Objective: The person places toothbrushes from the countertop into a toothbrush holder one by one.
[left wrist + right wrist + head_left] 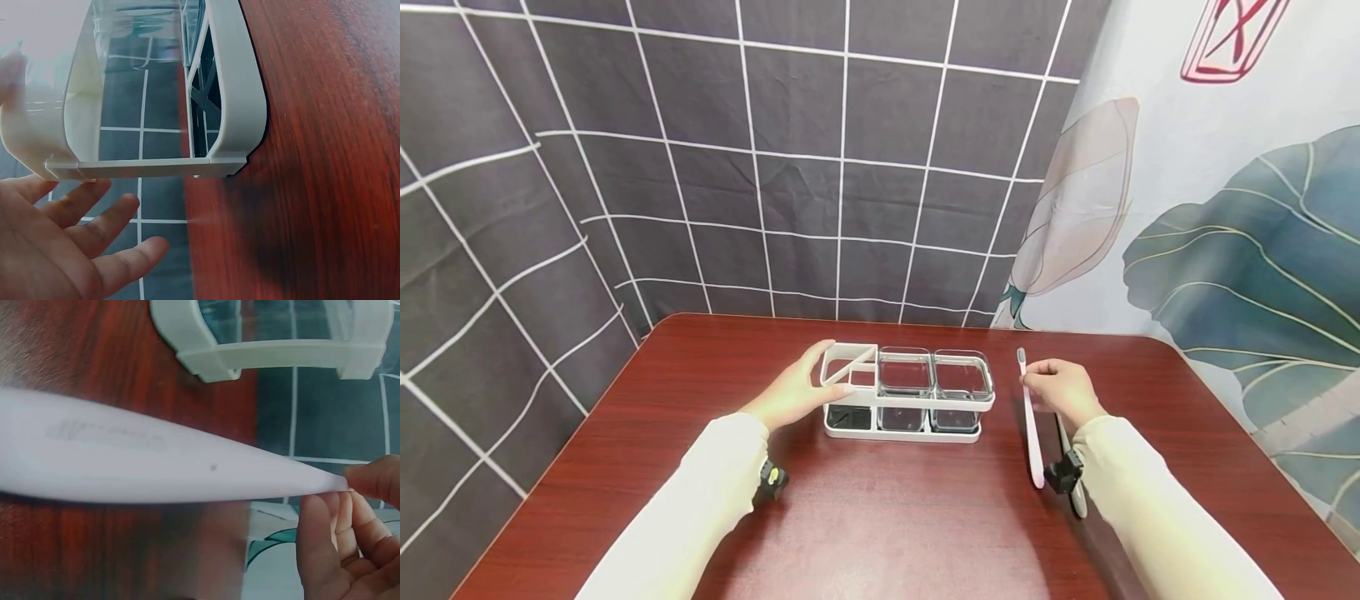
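Red-brown table (880, 517); rack (907, 392); pinched toothbrush (1030, 425)

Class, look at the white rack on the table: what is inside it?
The white rack holds two clear square cups side by side; its left compartment has only a diagonal bar. Both cups look empty. The left hand covers the rack's left end.

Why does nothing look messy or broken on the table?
Nothing stands out. The white holder stands level on the red-brown table; the left hand steadies its end, and the right hand pinches a pink toothbrush with its bristles up.
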### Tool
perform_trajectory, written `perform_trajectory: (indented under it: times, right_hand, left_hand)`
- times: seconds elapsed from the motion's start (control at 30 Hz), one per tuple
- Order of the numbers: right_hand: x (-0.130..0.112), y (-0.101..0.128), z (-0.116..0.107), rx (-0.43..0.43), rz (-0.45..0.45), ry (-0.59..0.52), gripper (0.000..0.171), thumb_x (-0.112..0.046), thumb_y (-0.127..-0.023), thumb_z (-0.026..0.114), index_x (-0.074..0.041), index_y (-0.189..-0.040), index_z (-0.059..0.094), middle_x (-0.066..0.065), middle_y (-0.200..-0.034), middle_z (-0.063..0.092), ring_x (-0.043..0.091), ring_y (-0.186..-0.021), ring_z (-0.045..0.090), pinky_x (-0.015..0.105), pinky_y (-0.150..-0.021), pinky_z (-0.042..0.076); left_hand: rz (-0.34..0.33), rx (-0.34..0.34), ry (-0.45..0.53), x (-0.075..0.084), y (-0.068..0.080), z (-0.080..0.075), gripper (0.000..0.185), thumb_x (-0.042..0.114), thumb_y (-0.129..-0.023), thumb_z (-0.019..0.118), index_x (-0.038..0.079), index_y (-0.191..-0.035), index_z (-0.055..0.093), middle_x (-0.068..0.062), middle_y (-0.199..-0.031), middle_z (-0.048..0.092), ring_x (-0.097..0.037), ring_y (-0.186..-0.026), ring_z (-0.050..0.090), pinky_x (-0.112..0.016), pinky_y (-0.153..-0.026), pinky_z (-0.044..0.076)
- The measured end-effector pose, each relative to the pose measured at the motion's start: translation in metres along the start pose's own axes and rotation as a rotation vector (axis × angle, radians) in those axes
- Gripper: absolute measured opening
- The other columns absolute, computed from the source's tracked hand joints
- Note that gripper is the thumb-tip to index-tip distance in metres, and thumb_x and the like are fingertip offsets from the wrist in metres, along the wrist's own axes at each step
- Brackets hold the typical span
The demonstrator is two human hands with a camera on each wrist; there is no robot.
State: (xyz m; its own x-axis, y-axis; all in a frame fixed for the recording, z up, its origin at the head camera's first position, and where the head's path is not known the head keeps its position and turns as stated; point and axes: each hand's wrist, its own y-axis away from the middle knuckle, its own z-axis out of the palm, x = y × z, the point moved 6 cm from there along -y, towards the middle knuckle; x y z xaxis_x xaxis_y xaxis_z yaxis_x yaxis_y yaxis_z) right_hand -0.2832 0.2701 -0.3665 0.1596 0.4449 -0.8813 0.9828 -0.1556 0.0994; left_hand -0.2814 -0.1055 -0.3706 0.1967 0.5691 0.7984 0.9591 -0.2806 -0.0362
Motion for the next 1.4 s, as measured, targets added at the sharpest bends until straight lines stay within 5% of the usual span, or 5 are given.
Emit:
perform_trajectory:
  times: [0.37, 0.57, 0.77, 1.4]
  right_hand:
    - [-0.002, -0.012, -0.017, -0.001, -0.097, -0.132, 0.017, -0.013, -0.086, 0.069, -0.001, -0.097, 0.064, -0.002, -0.077, 0.065, 0.012, -0.062, 0.062, 0.029, -0.056, 0.056]
    - [-0.039, 0.01, -0.024, 0.013, -0.131, -0.158, 0.022, -0.011, -0.09, 0.065, 0.003, -0.105, 0.058, -0.011, -0.078, 0.063, 0.004, -0.068, 0.062, 0.024, -0.062, 0.056]
    - [-0.066, 0.018, -0.025, -0.038, -0.172, -0.301, 0.006, -0.008, -0.091, 0.064, -0.013, -0.094, 0.061, -0.014, -0.08, 0.064, 0.003, -0.071, 0.062, 0.021, -0.063, 0.055]
    - [-0.132, 0.024, 0.017, 0.006, -0.295, -0.605, 0.016, 0.002, -0.089, 0.062, -0.014, -0.087, 0.062, -0.005, -0.079, 0.06, 0.007, -0.074, 0.061, 0.023, -0.062, 0.056]
  left_hand:
    - [0.001, -0.002, 0.018, 0.002, 0.0, 0.002, 0.083, 0.036, -0.083, 0.074, 0.011, -0.149, 0.031, -0.016, -0.15, 0.037, -0.033, -0.13, 0.042, -0.054, -0.109, 0.032]
    - [0.011, 0.005, 0.033, 0.004, 0.0, 0.002, 0.082, 0.034, -0.082, 0.075, 0.011, -0.149, 0.032, -0.016, -0.149, 0.038, -0.033, -0.128, 0.044, -0.053, -0.108, 0.032]
    - [0.01, 0.007, 0.045, 0.005, 0.002, 0.001, 0.082, 0.032, -0.083, 0.075, 0.01, -0.149, 0.032, -0.016, -0.148, 0.039, -0.033, -0.125, 0.046, -0.054, -0.107, 0.033]
    - [0.024, 0.013, 0.063, 0.003, 0.003, -0.001, 0.082, 0.03, -0.082, 0.075, 0.006, -0.148, 0.032, -0.019, -0.147, 0.04, -0.035, -0.127, 0.045, -0.055, -0.106, 0.034]
